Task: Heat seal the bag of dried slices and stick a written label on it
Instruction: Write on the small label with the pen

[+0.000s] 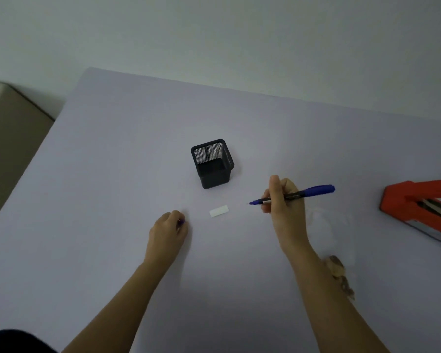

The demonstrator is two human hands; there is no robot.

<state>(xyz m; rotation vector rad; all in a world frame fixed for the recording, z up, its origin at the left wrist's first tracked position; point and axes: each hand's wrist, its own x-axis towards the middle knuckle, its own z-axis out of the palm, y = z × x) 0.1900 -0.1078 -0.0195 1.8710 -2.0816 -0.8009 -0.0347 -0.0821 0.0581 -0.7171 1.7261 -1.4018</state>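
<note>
Table [112, 174] surface stretches wide left of the mesh cup [213, 171]; the red sealer [418, 200] crosses the frame's edge far to the cup's right. The label [219, 211] lies just in front of the cup, between the hands and touching neither. The right hand [284, 200] pinches the pen [306, 192], tip toward the label. The left hand [168, 230] is curled round a small purple piece [181, 221]. The clear bag [326, 225] lies front-right of the cup.

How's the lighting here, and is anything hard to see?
Head view: dim light, soft shadows, no glare. Clear plastic bag beside the right hand holding the blue pen nearly vanishes against the pale lilac table; small purple item pinched in the left hand is too blurred to identify.
</note>
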